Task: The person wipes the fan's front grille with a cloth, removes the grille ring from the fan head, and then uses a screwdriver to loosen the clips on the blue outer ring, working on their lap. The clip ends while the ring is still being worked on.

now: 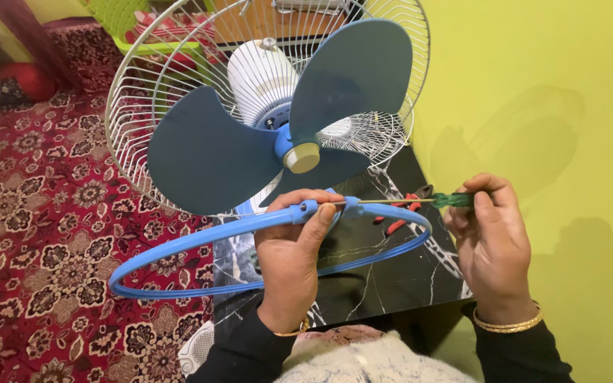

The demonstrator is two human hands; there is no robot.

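Note:
My left hand (291,255) grips a blue plastic ring (179,245), the rim band of a fan guard, at its clamp joint near the top. My right hand (489,245) holds a screwdriver with a green handle (452,201); its thin shaft points left into the joint of the ring. Just behind stands a fan with three dark blue blades (211,156), a cream hub cap (301,157) and a white wire rear guard (136,78). The front guard is off the fan.
The fan stands on a black marble-patterned table (391,276). Red-handled pliers (399,220) lie on it behind the ring. A red patterned carpet (44,234) covers the floor at left. A yellow-green wall (533,92) is close on the right.

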